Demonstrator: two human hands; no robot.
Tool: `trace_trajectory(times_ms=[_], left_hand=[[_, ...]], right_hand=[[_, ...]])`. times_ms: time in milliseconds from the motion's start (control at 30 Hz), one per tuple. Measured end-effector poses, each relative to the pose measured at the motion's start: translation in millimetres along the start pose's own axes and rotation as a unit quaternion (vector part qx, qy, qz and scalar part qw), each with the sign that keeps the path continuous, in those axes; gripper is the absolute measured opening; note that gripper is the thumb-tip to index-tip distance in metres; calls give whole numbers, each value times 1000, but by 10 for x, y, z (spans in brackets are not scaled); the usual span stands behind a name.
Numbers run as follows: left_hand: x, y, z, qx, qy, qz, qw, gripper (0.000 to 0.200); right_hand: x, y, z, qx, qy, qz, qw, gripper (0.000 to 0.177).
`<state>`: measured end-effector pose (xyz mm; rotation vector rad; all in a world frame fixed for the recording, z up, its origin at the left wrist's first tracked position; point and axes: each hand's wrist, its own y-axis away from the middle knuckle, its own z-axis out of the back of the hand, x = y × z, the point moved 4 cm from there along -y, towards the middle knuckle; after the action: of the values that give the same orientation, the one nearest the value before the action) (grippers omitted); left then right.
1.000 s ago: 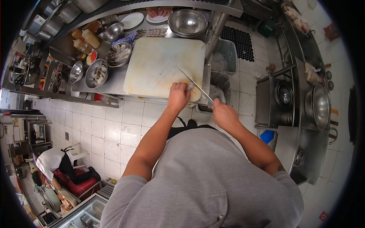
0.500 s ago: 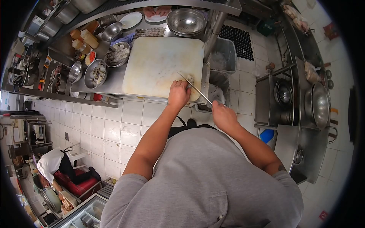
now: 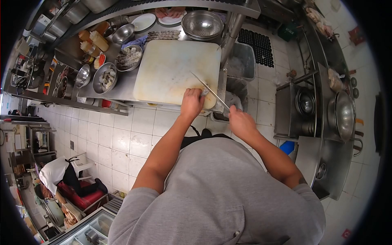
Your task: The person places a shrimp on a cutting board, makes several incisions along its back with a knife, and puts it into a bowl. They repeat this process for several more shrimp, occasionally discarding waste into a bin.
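At the lower right of the white cutting board, my left hand rests with its fingers bent together over a small greyish food piece. What its fingertips grip is mostly hidden. My right hand, just past the board's front right corner, is closed round the handle of a long knife. The blade points up and left over the board, its edge close beside my left fingertips and the food piece. Left of the board are a bowl of shrimp and a steel bowl of pale pieces.
Nested colanders and a row of shrimp lie behind the board. Another person's hands are at a white plate at the far edge. Clear bins stand right of the counter. A person bends at lower left.
The knife blade has lifted and shifted slightly up the board. The food piece is now more covered by the blade and my left fingers. The person at lower left has bent further.
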<state>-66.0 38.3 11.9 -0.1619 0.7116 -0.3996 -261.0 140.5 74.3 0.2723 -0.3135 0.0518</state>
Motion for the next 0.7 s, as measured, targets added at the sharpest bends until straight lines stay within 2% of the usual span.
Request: trace_trajectory(times_ms=[467, 700], left_hand=[[-41, -89, -30, 3, -14, 2, 1000, 18], [-48, -84, -24, 11, -13, 13, 1000, 22]], right_hand=[[-36, 50, -214, 9, 21, 9, 1000, 14], [-61, -70, -334, 9, 4, -2, 1000, 20]])
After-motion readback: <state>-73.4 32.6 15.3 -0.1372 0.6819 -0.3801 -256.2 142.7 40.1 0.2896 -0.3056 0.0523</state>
